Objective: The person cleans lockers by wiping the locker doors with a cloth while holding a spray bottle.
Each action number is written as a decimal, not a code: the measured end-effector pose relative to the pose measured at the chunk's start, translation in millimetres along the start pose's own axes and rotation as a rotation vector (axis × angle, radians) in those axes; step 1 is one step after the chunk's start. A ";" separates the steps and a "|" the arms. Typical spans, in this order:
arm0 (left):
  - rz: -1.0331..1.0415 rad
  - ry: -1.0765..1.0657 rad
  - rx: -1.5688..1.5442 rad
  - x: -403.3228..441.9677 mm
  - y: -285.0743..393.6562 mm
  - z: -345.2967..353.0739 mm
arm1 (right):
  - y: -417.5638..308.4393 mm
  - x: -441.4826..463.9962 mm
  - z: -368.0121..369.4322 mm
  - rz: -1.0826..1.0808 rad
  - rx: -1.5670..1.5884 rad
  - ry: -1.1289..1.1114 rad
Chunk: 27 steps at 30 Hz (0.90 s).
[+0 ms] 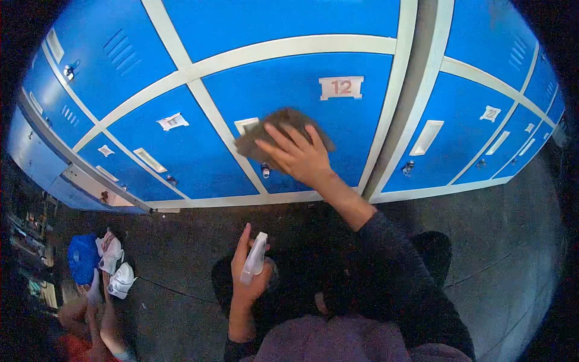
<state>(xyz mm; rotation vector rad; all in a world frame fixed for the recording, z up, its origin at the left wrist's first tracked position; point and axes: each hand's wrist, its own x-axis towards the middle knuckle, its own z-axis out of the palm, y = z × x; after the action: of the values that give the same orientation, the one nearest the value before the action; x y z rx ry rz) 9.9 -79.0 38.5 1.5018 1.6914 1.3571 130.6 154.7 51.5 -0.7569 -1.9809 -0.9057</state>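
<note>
My right hand presses a brownish-grey cloth flat against the blue locker door numbered 12. Its fingers lie spread over the cloth, which covers part of the door's handle recess. Just below the cloth sits the door's small lock. Lower down, in front of my body, my left hand is wrapped round a spray bottle with a white trigger head. The bottle's body is mostly lost in the dark and behind my fingers.
More blue lockers with pale frames stand on both sides, among them door 22. At the lower left, another person's hands are beside a blue bag and white items. Dark floor runs along the lockers.
</note>
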 end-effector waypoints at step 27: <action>-0.076 -0.007 -0.023 1.2 7.8 1.7 | -23.2 9.2 -4.3 0.059 0.248 -0.033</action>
<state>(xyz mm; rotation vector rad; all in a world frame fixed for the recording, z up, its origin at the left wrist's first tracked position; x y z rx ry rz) 14.4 -78.1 45.1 1.4137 1.7054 1.3252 110.3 139.8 53.7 -0.6871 -2.0414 -0.6023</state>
